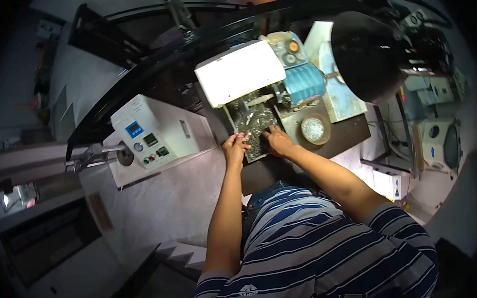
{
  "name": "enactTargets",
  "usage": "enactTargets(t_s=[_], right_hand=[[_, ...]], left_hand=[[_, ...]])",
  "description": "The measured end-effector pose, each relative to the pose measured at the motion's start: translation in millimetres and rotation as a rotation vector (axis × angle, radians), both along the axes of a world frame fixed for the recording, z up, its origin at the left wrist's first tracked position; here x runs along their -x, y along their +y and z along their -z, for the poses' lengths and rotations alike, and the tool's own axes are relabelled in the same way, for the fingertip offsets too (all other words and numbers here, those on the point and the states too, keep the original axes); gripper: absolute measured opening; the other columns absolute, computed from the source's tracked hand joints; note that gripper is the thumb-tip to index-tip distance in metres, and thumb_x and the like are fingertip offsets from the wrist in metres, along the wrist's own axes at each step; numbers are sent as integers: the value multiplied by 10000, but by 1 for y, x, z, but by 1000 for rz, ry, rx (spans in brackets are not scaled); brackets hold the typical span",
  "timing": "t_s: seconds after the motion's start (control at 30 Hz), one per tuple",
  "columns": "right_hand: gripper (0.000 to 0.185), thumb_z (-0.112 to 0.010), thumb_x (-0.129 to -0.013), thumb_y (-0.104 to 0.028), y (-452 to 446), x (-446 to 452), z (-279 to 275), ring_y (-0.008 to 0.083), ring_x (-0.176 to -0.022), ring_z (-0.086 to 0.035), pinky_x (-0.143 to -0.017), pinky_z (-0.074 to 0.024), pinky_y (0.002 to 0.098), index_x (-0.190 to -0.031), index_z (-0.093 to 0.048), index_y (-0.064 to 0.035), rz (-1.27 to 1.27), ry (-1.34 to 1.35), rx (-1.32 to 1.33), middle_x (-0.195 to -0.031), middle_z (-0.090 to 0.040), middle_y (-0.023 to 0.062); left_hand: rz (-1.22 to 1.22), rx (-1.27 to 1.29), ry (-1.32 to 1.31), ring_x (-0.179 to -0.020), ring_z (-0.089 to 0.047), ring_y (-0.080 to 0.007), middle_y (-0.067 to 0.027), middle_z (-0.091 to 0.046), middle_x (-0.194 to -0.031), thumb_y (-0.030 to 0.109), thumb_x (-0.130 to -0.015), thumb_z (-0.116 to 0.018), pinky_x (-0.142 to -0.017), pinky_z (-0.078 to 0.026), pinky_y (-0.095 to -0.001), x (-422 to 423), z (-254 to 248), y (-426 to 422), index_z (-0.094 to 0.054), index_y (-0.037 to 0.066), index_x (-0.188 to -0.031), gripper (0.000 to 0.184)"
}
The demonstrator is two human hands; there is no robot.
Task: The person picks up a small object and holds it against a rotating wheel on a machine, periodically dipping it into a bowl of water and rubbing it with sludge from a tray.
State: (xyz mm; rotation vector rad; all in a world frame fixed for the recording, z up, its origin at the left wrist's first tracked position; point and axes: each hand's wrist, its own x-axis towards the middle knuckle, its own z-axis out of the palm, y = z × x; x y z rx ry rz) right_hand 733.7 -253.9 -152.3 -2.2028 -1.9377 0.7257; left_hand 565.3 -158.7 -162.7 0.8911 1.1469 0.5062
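Observation:
A tray point(257, 121) of dark, glittering loose material lies below a machine with a white cover point(240, 72) and a blue ribbed motor point(304, 84). At the tray's near left edge is my left hand point(236, 148), its fingers bent round a small pinkish thing too small to name. My right hand point(278, 141) reaches over the tray's right edge, fingertips down in the dark material; whether they hold anything is hidden. Just right of that hand, a round bowl point(314, 129) holds white, shiny grains.
A white machine with a blue display point(139, 131) stands at the left. A large black lamp shade point(365, 56) hangs at the upper right. A black curved bar point(130, 79) crosses behind the bench. Another white device point(439, 145) is at the far right.

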Motion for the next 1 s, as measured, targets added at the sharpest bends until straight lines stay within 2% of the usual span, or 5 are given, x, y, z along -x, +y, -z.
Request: enactTargets(t_s=[0.23, 0.43, 0.77, 0.93, 1.0], right_hand=[[454, -531, -798, -60, 4, -7, 12, 384, -1102, -535, -962, -442, 409, -1246, -515, 10, -15, -10, -1, -1187, -550, 250], [550, -664, -738, -139, 7, -21, 26, 414, -1166, -508, -988, -433, 426, -1241, -515, 28, -8, 70, 73, -1245, -528, 281], [452, -658, -722, -129, 9, -25, 8, 426, -1050, -557, -933, -458, 435, -1140, -583, 24, -22, 212, 21, -1132, -580, 260], [469, -679, -755, -185, 7, -27, 5, 451, -1049, -550, -925, -458, 439, -1159, -568, 24, -10, 231, 23, -1152, -549, 284], [491, -688, -764, -205, 8, -27, -3, 448, -1057, -548, -929, -456, 437, -1179, -557, 23, 11, 233, 78, -1164, -541, 287]], left_hand=[[-80, 18, -36, -558, -616, -120, -90, -671, -887, 202, -959, -543, -505, -442, -226, 3, -9, -8, -611, 4, -1043, 226], [-118, -45, -74, -507, -564, -99, -79, -662, -856, 196, -947, -569, -476, -452, -220, 15, -5, -14, -633, -8, -982, 217], [-78, -159, -88, -577, -580, -68, -47, -668, -778, 211, -925, -618, -448, -448, -215, 28, -16, -19, -630, -43, -931, 254], [-214, -133, 169, -590, -561, -94, -64, -676, -786, 252, -965, -553, -512, -463, -246, 50, -5, -4, -636, -1, -916, 271], [-97, -201, 241, -545, -521, -75, -38, -645, -741, 242, -960, -566, -481, -427, -229, 56, 15, 3, -643, 1, -919, 256]])
